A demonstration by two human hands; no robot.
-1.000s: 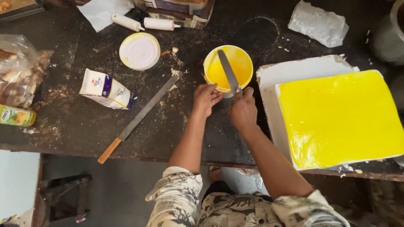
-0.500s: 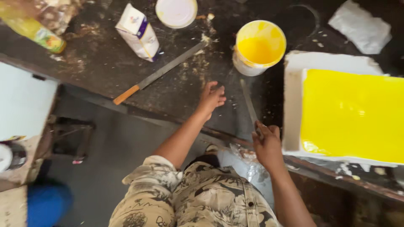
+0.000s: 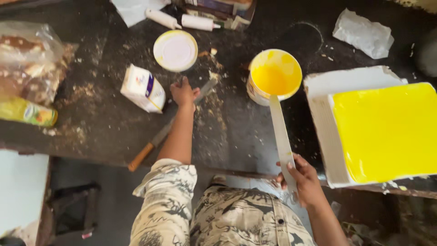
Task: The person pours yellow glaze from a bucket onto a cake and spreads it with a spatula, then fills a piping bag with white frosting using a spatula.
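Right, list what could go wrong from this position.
1. The long spatula in the right hand rests its tip on the rim of the yellow tub; a push could tip the tub and spill.
2. The left hand rests on the long knife, close to its blade; it could get nicked.
3. The yellow-topped cake sits close to the spatula hand and could get smeared.

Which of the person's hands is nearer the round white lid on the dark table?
Left. The left hand rests just below the round white lid; the right hand holds a spatula at the table edge.
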